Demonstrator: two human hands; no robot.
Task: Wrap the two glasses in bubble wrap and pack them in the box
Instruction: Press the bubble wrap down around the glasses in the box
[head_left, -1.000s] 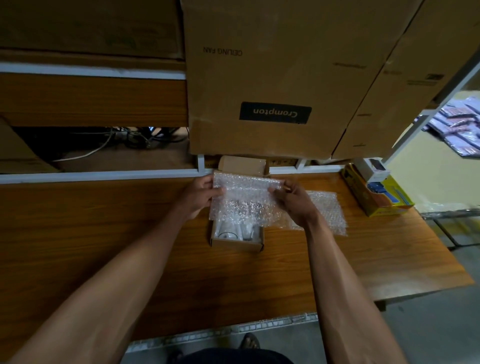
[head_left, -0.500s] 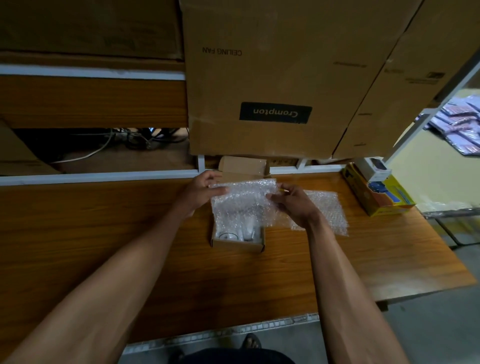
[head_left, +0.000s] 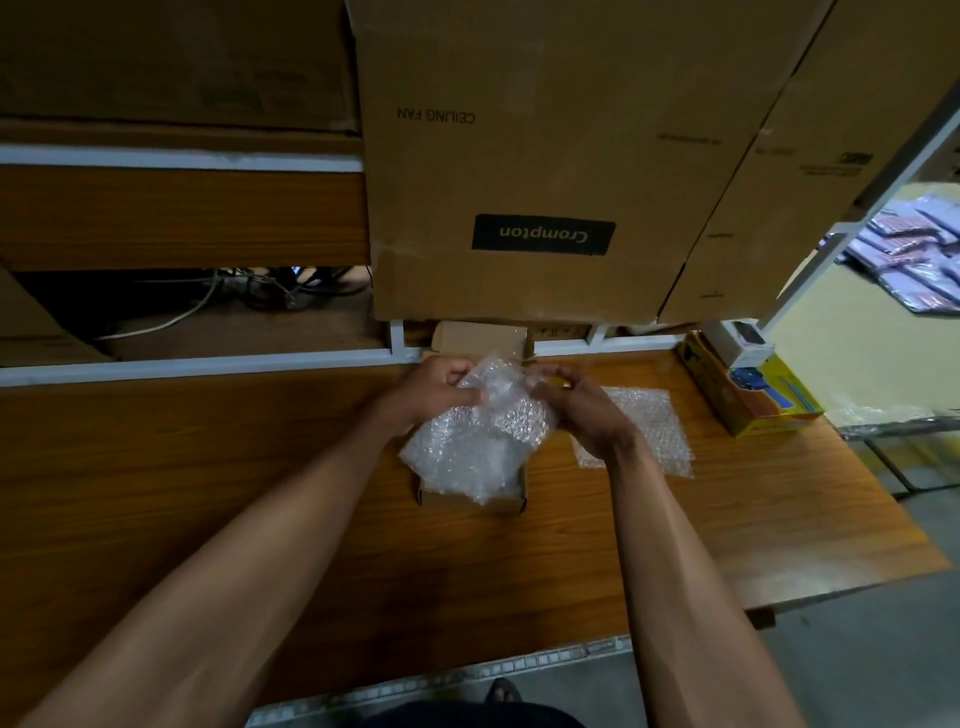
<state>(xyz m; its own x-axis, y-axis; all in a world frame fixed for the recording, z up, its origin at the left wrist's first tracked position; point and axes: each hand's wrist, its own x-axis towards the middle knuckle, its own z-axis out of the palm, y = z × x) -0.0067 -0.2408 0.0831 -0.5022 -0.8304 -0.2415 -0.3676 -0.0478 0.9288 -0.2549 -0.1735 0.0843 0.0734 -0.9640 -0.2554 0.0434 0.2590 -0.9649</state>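
Head view: left grip (head_left: 431, 389) and right grip (head_left: 582, 410) each hold the bubble wrap (head_left: 478, 436) bunched between them above the box (head_left: 470, 501).

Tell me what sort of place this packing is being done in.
Probably a storeroom or shop stockroom. Large cartons, one marked "Crompton" and "Ceiling Fan", are stacked above a wooden bench on white metal racking, and packets of goods are piled to the right.

Both forearms are seen bare, no sleeves reaching them; a sandalled foot (head_left: 505, 692) is glimpsed below dark clothing (head_left: 467, 716).
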